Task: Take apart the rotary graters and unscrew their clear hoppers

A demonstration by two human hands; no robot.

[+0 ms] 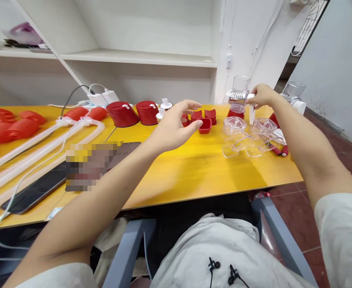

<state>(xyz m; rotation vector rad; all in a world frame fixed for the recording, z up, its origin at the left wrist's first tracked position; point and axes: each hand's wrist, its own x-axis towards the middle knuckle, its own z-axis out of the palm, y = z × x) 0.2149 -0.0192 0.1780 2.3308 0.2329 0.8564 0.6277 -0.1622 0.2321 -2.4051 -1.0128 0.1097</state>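
My left hand (176, 127) hovers over the table with thumb and fingers apart, holding nothing. Just beyond its fingers sit several small red plastic parts, among them a square red cup (205, 125). My right hand (263, 96) is closed on a white crank handle (252, 114) at the end of a metal grater drum (237, 95). This drum lies across a rotary grater with a clear hopper (241, 82) and a red base (236, 112). In front stand clear plastic frames with round tops (235, 125). A second grater (294, 92) is partly hidden behind my right forearm.
Two large red bases (122, 114) and white-topped parts (165, 105) stand at the back. Red rounded pieces (6, 125), pale tubes (41, 154), a cable and a phone (39, 188) lie left. Red-handled items (281, 151) lie near the right edge. Shelving (140, 56) rises behind.
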